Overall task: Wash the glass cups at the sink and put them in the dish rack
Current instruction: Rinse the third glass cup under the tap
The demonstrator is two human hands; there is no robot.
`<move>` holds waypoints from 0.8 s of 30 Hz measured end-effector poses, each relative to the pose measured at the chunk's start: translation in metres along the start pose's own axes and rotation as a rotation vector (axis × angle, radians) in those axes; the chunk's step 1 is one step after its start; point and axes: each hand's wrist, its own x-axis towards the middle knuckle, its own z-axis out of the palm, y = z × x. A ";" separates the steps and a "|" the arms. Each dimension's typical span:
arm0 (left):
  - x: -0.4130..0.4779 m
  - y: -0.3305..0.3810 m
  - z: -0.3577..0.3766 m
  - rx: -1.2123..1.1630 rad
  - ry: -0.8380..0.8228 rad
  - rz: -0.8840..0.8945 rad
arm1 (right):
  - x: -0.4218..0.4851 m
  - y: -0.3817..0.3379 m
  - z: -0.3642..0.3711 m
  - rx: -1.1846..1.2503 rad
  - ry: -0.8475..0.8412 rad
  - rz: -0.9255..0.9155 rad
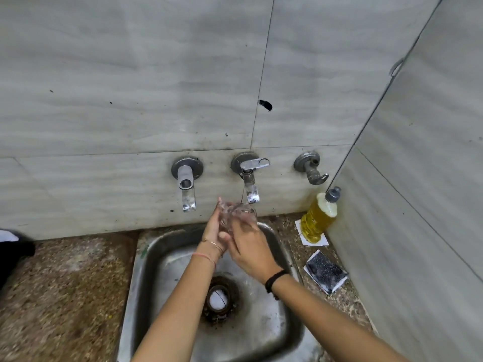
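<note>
Forearms are stretching in over the sink — both hands are clasping the cup just under the tap. Left hand is curling round its side and right hand is wrapping the base. Water flow is too faint to call. Best play — turning the slick glass slowly, rim toward the tap, gripping snugly. Soap is standing right of the tap.

Bottle, scrub pad and taps around the hands
Right of them the bottle of yellow liquid stands in the corner, with the dark scrub pad just this side of it on the speckled surface. Three taps sit on the wall above.
</note>
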 end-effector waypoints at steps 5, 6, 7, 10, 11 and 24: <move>-0.004 -0.001 -0.001 -0.058 0.053 0.010 | 0.008 0.015 -0.004 -0.236 0.050 -0.128; -0.004 0.003 -0.003 -0.077 0.054 -0.013 | 0.007 0.027 0.000 -0.324 0.003 -0.203; -0.002 0.005 -0.004 -0.069 0.087 -0.037 | 0.005 0.035 0.002 -0.329 -0.041 -0.246; 0.003 -0.004 -0.011 -0.080 0.140 -0.051 | 0.008 0.042 0.002 -0.255 -0.063 -0.358; 0.004 -0.009 -0.012 -0.102 0.133 -0.062 | 0.011 0.047 -0.001 -0.283 -0.012 -0.439; 0.006 -0.028 -0.013 -0.196 0.157 -0.059 | 0.020 0.043 -0.004 -0.390 -0.049 -0.498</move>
